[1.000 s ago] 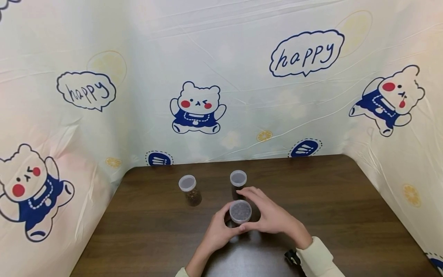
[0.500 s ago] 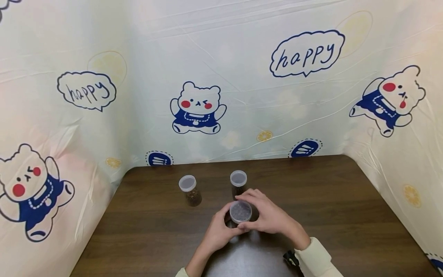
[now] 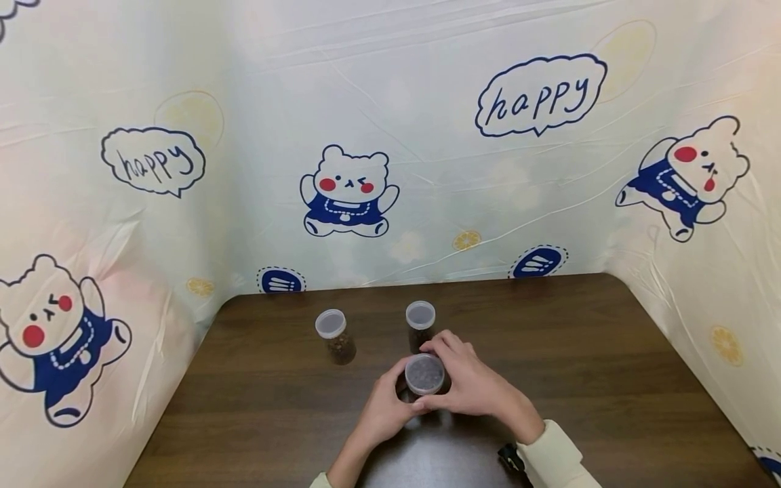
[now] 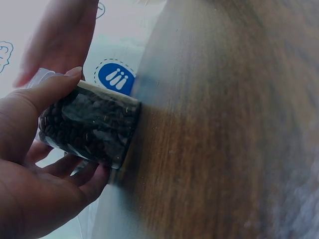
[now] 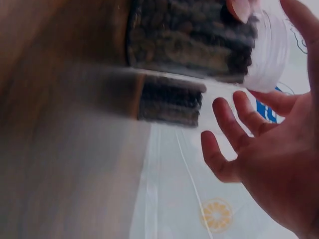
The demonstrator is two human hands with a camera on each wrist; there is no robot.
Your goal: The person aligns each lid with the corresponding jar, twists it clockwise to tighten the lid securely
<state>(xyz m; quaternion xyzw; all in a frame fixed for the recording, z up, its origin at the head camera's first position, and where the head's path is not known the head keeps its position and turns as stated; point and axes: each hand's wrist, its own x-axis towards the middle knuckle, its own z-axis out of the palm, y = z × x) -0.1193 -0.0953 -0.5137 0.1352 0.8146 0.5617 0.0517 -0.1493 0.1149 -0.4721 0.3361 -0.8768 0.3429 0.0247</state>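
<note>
A clear jar of dark beans (image 4: 89,122) stands in the middle of the table, its base at or just above the wood. My left hand (image 3: 383,410) grips the jar's body, thumb on one side and fingers curled round the other. At the top, the fingers and thumb of my right hand (image 3: 476,385) curve round the translucent lid (image 3: 425,374). The right wrist view has the right hand (image 5: 279,159) with index finger by the lid's rim (image 5: 271,55) and other fingers spread loosely. In the left wrist view the right hand is blurred.
Just behind the held jar stands a second lidded jar (image 3: 421,325) with dark contents. A third jar (image 3: 337,341), holding brownish bits, is at the back left. The dark wooden table (image 3: 244,420) meets a patterned cloth (image 3: 427,169) behind and at both sides.
My right hand has turned slightly about the lid, its thumb shifting left and its wrist a little to the left. The left hand and the other jars stay put.
</note>
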